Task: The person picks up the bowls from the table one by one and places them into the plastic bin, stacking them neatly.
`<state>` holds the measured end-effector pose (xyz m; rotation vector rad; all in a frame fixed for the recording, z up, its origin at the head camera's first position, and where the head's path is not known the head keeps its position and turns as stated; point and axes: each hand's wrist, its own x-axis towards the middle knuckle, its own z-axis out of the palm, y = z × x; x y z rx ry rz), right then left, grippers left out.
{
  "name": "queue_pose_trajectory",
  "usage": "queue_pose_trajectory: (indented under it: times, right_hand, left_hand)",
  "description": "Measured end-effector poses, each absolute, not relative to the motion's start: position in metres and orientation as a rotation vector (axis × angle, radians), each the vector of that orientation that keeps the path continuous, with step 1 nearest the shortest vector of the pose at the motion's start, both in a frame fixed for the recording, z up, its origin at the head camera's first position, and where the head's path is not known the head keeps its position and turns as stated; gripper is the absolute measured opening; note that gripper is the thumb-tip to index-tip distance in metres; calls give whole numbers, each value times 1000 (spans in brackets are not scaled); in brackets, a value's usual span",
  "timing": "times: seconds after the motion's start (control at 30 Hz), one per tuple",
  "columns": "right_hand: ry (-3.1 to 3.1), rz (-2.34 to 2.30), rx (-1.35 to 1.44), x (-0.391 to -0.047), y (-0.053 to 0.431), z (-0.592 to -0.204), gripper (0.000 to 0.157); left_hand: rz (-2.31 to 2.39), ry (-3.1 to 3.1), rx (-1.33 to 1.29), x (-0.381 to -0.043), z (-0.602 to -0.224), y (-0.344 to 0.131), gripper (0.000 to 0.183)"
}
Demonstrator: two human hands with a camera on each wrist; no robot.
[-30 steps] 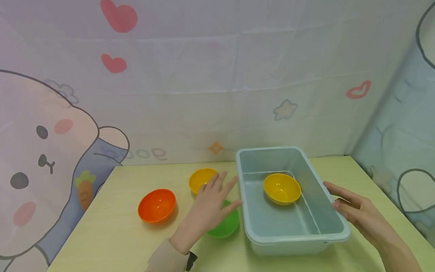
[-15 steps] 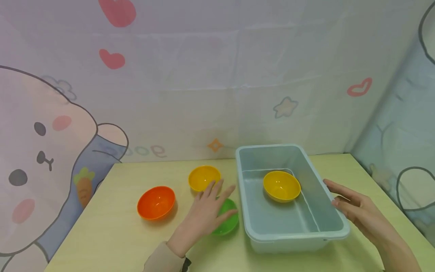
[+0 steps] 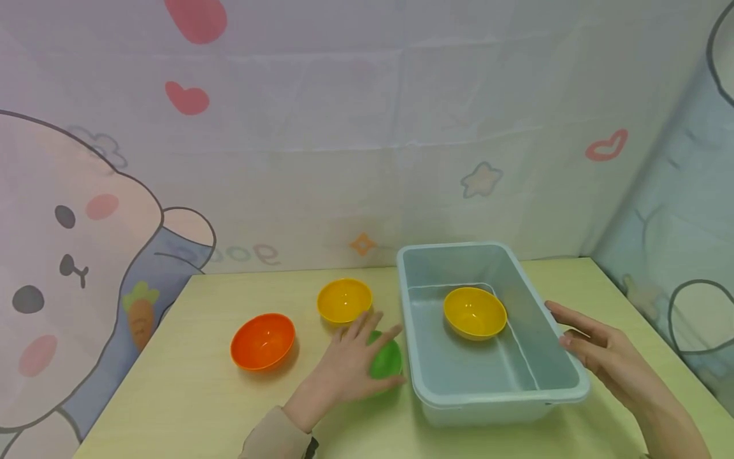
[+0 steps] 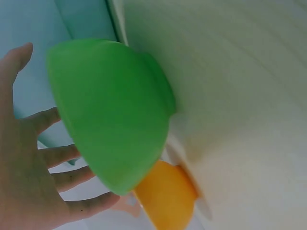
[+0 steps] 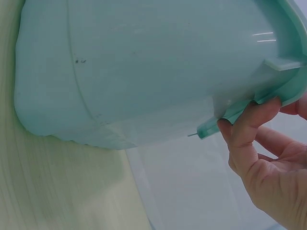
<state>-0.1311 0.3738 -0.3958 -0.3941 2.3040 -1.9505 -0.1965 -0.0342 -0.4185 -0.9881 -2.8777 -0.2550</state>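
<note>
My left hand [image 3: 346, 373] is spread over a green bowl [image 3: 385, 362], thumb on its near side and fingers toward the far side. In the left wrist view, the fingertips lie right at the rim of the green bowl [image 4: 110, 110], not curled round it. The bowl stands on the table, left of a pale blue plastic tub [image 3: 504, 399]. My right hand [image 3: 616, 366] grips the tub's right rim, as the right wrist view shows with curled fingers [image 5: 247, 132] under the edge. A yellow bowl [image 3: 474, 313] sits inside the tub.
Behind the green bowl stands another yellow bowl [image 3: 344, 301]. An orange bowl [image 3: 263, 342] is farther left on the light wooden table [image 3: 189, 401]. A printed cloth [image 3: 321, 127] hangs behind the table's back edge.
My left hand has shifted slightly down and toward me, away from the far yellow bowl, with the thumb now at the green bowl's near side. My right hand stays on the tub rim.
</note>
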Motion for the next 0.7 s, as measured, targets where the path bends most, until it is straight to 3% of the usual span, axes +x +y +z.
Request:
queue_pose_trajectory:
  times: [0.7]
  right_hand:
    - [2321, -1943, -380, -131, 373, -396, 52]
  left_hand:
    - [-222, -2920, -1077, -204, -431, -39, 74]
